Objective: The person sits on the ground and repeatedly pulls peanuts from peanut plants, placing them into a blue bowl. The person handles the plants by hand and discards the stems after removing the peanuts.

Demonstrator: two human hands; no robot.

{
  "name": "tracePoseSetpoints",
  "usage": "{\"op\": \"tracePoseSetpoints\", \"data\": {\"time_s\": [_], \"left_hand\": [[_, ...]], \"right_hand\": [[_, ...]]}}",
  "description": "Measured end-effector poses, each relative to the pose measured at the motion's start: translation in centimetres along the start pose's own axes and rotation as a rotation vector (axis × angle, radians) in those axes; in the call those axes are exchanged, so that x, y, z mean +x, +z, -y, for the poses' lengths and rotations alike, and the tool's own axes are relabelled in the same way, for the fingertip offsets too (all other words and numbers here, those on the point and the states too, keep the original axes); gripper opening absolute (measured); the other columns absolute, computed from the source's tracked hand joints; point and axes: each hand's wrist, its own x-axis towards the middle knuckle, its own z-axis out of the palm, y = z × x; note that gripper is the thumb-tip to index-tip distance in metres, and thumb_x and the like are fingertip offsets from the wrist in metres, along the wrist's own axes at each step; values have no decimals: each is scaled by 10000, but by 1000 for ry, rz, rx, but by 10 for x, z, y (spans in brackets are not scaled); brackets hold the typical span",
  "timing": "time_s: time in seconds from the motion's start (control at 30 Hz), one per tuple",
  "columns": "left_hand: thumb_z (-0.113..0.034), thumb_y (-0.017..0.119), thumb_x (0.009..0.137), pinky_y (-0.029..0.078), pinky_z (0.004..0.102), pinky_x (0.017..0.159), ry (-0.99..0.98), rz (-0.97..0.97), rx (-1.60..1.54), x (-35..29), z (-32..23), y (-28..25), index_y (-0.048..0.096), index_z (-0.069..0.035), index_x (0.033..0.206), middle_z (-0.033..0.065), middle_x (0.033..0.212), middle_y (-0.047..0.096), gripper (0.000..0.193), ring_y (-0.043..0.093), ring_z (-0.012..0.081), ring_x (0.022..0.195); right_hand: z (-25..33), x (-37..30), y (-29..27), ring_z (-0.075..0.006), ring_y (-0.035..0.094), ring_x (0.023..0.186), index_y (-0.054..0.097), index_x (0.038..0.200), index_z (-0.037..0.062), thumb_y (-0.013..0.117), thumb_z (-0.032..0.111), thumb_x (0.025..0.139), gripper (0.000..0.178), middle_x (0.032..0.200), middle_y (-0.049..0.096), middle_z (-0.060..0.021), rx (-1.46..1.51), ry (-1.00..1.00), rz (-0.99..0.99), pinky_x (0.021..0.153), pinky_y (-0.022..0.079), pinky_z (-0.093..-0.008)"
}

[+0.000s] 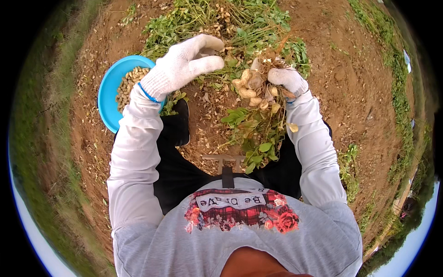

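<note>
In a white knit glove, my right hand [287, 79] is closed round the roots and stems of a peanut plant [267, 147]. Pale peanut pods [250, 87] cluster at the roots, left of the fist, and the leafy stems hang down toward my lap. My left hand [189, 60], gloved alike, is held out with thumb and fingers apart, a short way left of the pods. Nothing shows between its fingers. Beside my left wrist stands a blue basin [107, 94] with many loose peanuts [130, 87] in it, partly covered by that wrist.
A heap of pulled peanut plants [170, 25] lies beyond my hands, with some pods among the leaves. Brown soil [341, 83] spreads on both sides. My dark shoe [182, 122] is next to the basin. Grass [60, 92] borders the left, low green plants [392, 51] the right.
</note>
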Motion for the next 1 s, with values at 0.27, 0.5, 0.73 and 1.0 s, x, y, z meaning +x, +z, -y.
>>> {"op": "tracePoseSetpoints", "data": {"time_s": [0.27, 0.5, 0.73, 1.0], "left_hand": [[-292, 653, 1031, 571, 301, 784, -37, 170, -28, 7, -28, 50, 593, -20, 1290, 82, 967, 696, 380, 692, 141, 859], [-294, 524, 1092, 502, 261, 601, -231, 197, -255, -2, 1, -36, 627, -57, 1147, -10, 796, 565, 264, 533, 88, 659], [-262, 781, 937, 524, 249, 706, -99, -42, -213, 5, -21, 37, 621, -66, 1267, -38, 907, 582, 416, 560, 51, 806], [-335, 844, 872, 529, 311, 739, -31, -111, 28, 10, -23, 68, 632, -42, 1153, 65, 893, 640, 458, 609, 133, 816]], "right_hand": [[9, -1, 9, -203, 695, 1063, 632, 1354, -26, 729, 131, 919, 472, 1228, 718, -123, -53, 85, 2, 964, 558, -354], [-1, 1, -12, -283, 694, 1111, 588, 1375, -52, 681, 174, 966, 476, 1248, 699, -179, 252, -135, 193, 984, 570, -405], [-14, 15, -10, -234, 677, 1114, 680, 1279, 15, 633, 210, 1021, 327, 1215, 717, -107, 168, -205, -34, 1027, 528, -397], [0, 21, 11, -193, 683, 1071, 704, 1256, 11, 711, 248, 972, 370, 1169, 732, -93, 26, -69, -163, 975, 538, -353]]}}
